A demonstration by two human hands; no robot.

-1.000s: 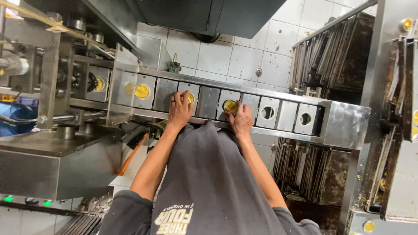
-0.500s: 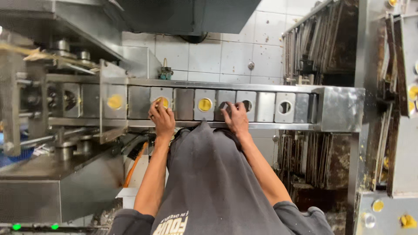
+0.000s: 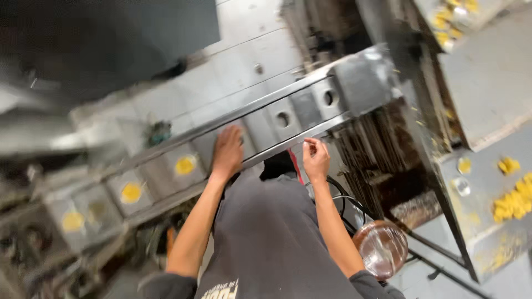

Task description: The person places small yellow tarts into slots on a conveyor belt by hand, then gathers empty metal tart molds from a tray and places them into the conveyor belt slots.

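The left hand [image 3: 228, 150] lies flat on the long steel rail of square blocks [image 3: 299, 111], covering one of them. At its eight o'clock two blocks hold round yellow pieces [image 3: 185, 165]; at its two o'clock sit empty round holes [image 3: 283, 119]. The right hand [image 3: 316, 158], loosely curled (holding nothing I can make out), hangs just below the rail. A brown glass bowl [image 3: 381, 248] sits at five o'clock.
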